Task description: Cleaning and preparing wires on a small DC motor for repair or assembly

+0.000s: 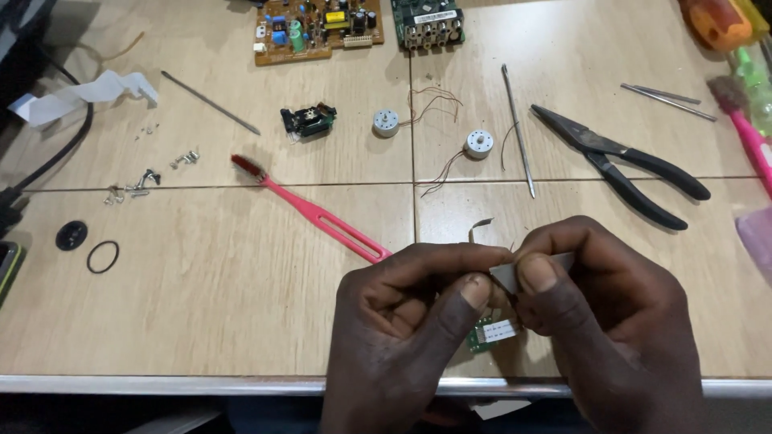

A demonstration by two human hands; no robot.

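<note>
My left hand (410, 321) and my right hand (603, 313) meet near the table's front edge, both pinching one small part. It is a little green circuit board (489, 333) with a white connector, and a flat grey ribbon piece (508, 276) sticks up between my thumbs. A thin bent wire (478, 227) rises just above my fingers. Most of the board is hidden by my fingers.
A pink toothbrush (318, 213) lies left of my hands. Black pliers (623, 165), a metal rod (519, 128), two small motors (386, 123) (479, 144), a black lens unit (308, 120), loose screws (133, 189), a rubber ring (103, 257) and two circuit boards (314, 28) lie farther back.
</note>
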